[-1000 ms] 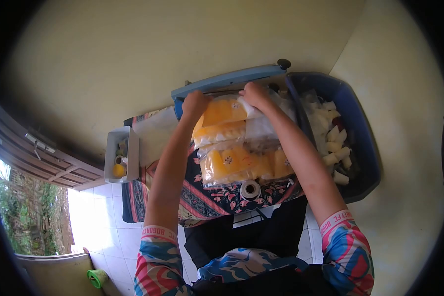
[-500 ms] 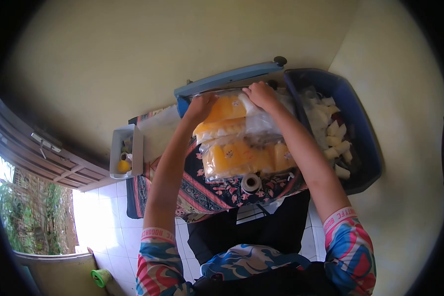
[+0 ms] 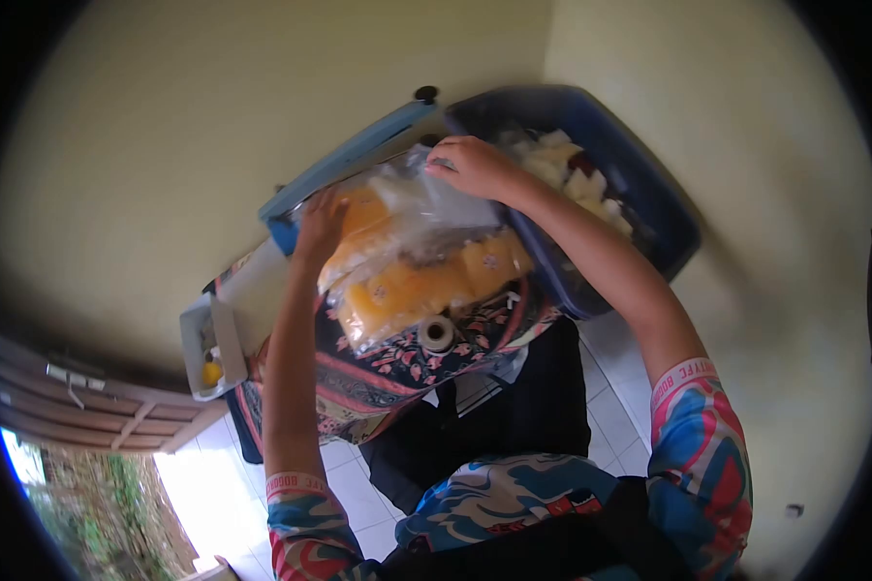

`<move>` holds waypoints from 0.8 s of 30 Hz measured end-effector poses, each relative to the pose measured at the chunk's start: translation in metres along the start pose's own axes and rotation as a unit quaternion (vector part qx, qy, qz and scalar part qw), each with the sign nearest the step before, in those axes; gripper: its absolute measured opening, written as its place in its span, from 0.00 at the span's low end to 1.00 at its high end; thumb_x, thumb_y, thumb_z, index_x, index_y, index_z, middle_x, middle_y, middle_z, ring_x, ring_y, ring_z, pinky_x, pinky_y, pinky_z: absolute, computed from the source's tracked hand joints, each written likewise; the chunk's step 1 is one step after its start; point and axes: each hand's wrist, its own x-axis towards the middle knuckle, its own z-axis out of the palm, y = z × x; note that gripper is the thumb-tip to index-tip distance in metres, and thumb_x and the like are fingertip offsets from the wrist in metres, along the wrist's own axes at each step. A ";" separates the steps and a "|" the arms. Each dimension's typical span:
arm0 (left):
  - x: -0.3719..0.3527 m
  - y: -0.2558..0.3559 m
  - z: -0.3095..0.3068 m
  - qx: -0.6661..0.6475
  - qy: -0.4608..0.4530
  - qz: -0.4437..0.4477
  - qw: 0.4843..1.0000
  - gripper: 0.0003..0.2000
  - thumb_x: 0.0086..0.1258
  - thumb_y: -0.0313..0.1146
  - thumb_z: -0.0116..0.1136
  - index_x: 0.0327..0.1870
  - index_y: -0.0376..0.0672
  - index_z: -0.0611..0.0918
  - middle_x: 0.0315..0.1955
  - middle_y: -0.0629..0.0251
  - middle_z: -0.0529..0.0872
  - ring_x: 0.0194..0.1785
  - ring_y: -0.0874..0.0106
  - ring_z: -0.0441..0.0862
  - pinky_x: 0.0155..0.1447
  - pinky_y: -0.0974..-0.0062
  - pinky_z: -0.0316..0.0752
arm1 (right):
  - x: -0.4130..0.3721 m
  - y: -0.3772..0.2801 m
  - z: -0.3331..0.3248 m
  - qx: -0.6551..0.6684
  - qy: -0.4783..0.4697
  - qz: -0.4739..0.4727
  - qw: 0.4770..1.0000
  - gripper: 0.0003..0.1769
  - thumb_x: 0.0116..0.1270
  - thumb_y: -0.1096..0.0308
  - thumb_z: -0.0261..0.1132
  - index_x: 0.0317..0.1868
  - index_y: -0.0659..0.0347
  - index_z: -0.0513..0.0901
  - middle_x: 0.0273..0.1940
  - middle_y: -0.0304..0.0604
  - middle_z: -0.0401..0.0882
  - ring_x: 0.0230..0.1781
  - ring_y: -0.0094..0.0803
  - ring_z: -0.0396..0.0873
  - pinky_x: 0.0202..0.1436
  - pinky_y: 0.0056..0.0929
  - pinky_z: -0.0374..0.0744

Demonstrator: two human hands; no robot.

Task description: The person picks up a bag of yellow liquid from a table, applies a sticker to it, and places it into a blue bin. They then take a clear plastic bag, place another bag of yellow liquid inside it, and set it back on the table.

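Observation:
My left hand [image 3: 322, 228] rests at the left end of the blue bag sealer [image 3: 354, 153], its fingers stretched over the edge of a clear plastic bag with yellow contents [image 3: 366, 208]. My right hand [image 3: 470, 167] is by the sealer's right end, fingers curled together above the clear, slack part of the plastic [image 3: 446, 201]. Whatever those fingers hold, if anything, is too blurred to make out. Nearer to me lies another clear bag of yellow packs [image 3: 421, 286], with small printed marks. A roll with a hollow core [image 3: 436, 334] stands in front of it.
A dark blue tub [image 3: 664, 208] with pale pieces [image 3: 586, 189] stands on the right under my right forearm. On the left is a white box [image 3: 196, 334] holding a yellow item. A patterned cloth [image 3: 378, 373] covers the table. Walls stand behind and to the right.
The view has turned to the right, so everything sits further left. My right hand has shifted off the top edge of the yellow bag toward the tub. My left fingers have straightened.

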 end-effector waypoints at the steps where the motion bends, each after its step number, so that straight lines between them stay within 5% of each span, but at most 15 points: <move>1: 0.000 0.004 -0.001 0.016 0.019 0.018 1.000 0.19 0.76 0.40 0.51 0.61 0.36 0.76 0.58 0.44 0.78 0.63 0.46 0.73 0.68 0.57 0.68 | -0.013 0.006 -0.014 0.003 0.011 0.002 1.000 0.15 0.68 0.59 0.64 0.41 0.64 0.86 0.41 0.52 0.84 0.43 0.51 0.82 0.49 0.42 0.79; 4: -0.014 0.026 -0.012 0.003 0.028 -0.049 0.998 0.22 0.76 0.38 0.53 0.66 0.38 0.73 0.65 0.46 0.73 0.70 0.50 0.67 0.72 0.59 0.63 | -0.059 0.032 -0.062 -0.016 0.025 0.026 0.999 0.13 0.66 0.60 0.66 0.39 0.63 0.87 0.38 0.52 0.85 0.39 0.51 0.83 0.45 0.42 0.81; 7: -0.058 0.052 -0.032 -0.040 0.043 -0.084 0.995 0.23 0.74 0.34 0.56 0.68 0.38 0.71 0.68 0.48 0.71 0.73 0.52 0.65 0.73 0.60 0.62 | -0.111 0.085 -0.103 -0.007 0.003 0.155 0.988 0.13 0.64 0.61 0.68 0.40 0.63 0.86 0.36 0.52 0.86 0.37 0.45 0.86 0.42 0.37 0.81; 8: -0.079 0.064 -0.043 -0.064 0.045 -0.103 0.992 0.22 0.74 0.32 0.56 0.68 0.38 0.71 0.68 0.48 0.71 0.73 0.53 0.66 0.73 0.60 0.62 | -0.129 0.103 -0.117 -0.024 -0.068 0.234 0.970 0.15 0.62 0.60 0.69 0.40 0.64 0.85 0.37 0.53 0.86 0.39 0.45 0.86 0.44 0.38 0.82; 10: -0.135 0.076 -0.054 -0.177 0.093 -0.218 0.955 0.19 0.73 0.27 0.57 0.64 0.35 0.75 0.62 0.51 0.78 0.64 0.59 0.76 0.66 0.66 0.70 | -0.167 0.124 -0.136 -0.129 -0.190 0.246 0.942 0.17 0.60 0.60 0.70 0.43 0.65 0.85 0.39 0.53 0.86 0.41 0.45 0.86 0.48 0.38 0.82; 14: -0.248 0.096 -0.082 -0.055 0.168 -0.273 0.946 0.13 0.73 0.27 0.56 0.56 0.33 0.81 0.49 0.54 0.86 0.55 0.63 0.82 0.61 0.67 0.73 | -0.220 0.134 -0.143 -0.019 -0.248 0.308 0.918 0.18 0.61 0.64 0.71 0.48 0.65 0.84 0.40 0.50 0.87 0.42 0.41 0.86 0.49 0.35 0.81; 19: -0.359 0.084 -0.094 -0.039 0.313 -0.445 0.838 0.09 0.72 0.26 0.58 0.48 0.33 0.83 0.40 0.58 0.88 0.44 0.69 0.85 0.51 0.72 0.79 | -0.237 0.145 -0.128 -0.010 -0.227 0.300 0.926 0.17 0.63 0.61 0.70 0.47 0.64 0.85 0.40 0.53 0.87 0.40 0.39 0.86 0.48 0.36 0.81; 24: -0.333 0.075 -0.108 -0.019 0.272 -0.420 0.865 0.10 0.67 0.23 0.62 0.48 0.36 0.84 0.40 0.62 0.88 0.47 0.74 0.84 0.52 0.75 0.76 | -0.249 0.160 -0.133 0.054 -0.159 0.332 0.928 0.14 0.69 0.70 0.65 0.51 0.68 0.82 0.41 0.45 0.86 0.41 0.26 0.82 0.46 0.27 0.80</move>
